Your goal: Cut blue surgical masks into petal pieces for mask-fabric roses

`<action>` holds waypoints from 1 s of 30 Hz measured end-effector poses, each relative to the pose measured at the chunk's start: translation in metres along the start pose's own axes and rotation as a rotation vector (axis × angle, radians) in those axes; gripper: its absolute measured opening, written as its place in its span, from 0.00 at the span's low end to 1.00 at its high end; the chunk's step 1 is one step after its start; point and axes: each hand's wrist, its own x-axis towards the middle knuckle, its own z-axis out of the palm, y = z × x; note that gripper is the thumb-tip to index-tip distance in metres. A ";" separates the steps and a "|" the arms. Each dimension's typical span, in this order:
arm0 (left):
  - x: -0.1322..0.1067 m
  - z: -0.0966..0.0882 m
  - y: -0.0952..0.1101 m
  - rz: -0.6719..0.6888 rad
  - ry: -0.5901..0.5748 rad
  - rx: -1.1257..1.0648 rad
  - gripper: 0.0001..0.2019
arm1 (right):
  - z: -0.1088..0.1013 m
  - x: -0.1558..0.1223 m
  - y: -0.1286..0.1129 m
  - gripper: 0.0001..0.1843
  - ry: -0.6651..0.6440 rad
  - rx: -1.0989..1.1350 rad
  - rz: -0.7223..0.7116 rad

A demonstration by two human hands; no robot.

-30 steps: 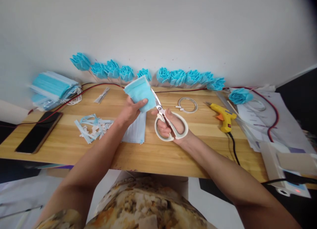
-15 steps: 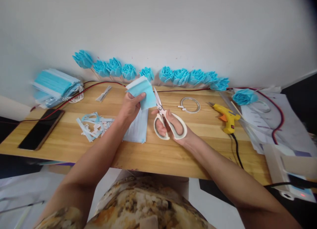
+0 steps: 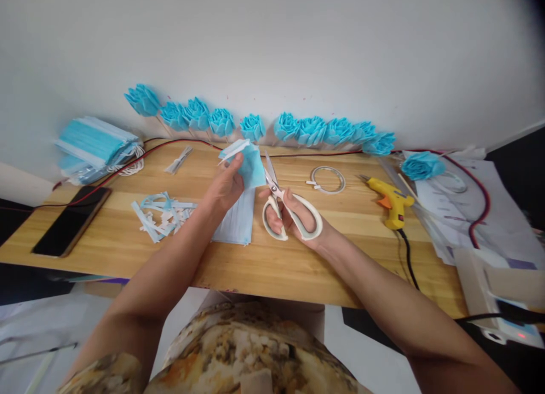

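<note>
My left hand (image 3: 225,187) pinches a folded piece of blue mask fabric (image 3: 251,162) above the middle of the wooden table (image 3: 272,252). My right hand (image 3: 293,218) is closed through the white handles of a pair of scissors (image 3: 285,204), whose blades point up and left and touch the fabric's right edge. Beneath my hands a flattened white mask sheet (image 3: 236,221) lies on the table.
Blue fabric roses (image 3: 298,130) line the wall at the back. A stack of blue masks (image 3: 96,147), a black phone (image 3: 70,221) and cut scraps (image 3: 164,215) lie left. A tape ring (image 3: 327,179), a yellow glue gun (image 3: 389,200), papers and cables sit right.
My left hand has turned the blue fabric so it now shows more edge-on, with its white side folding over. The scissors stayed close by the fabric's right edge.
</note>
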 end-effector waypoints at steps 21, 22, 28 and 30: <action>-0.020 0.011 -0.006 0.282 0.366 0.378 0.27 | 0.010 -0.005 0.008 0.34 -0.014 -0.078 0.057; -0.020 0.011 -0.006 0.284 0.367 0.373 0.27 | 0.010 -0.005 0.008 0.34 -0.015 -0.069 0.062; -0.015 0.006 -0.008 0.293 0.391 0.311 0.28 | 0.010 -0.004 0.009 0.33 -0.031 -0.016 0.078; -0.015 0.005 -0.008 0.279 0.381 0.318 0.28 | 0.009 -0.005 0.009 0.33 -0.029 -0.016 0.080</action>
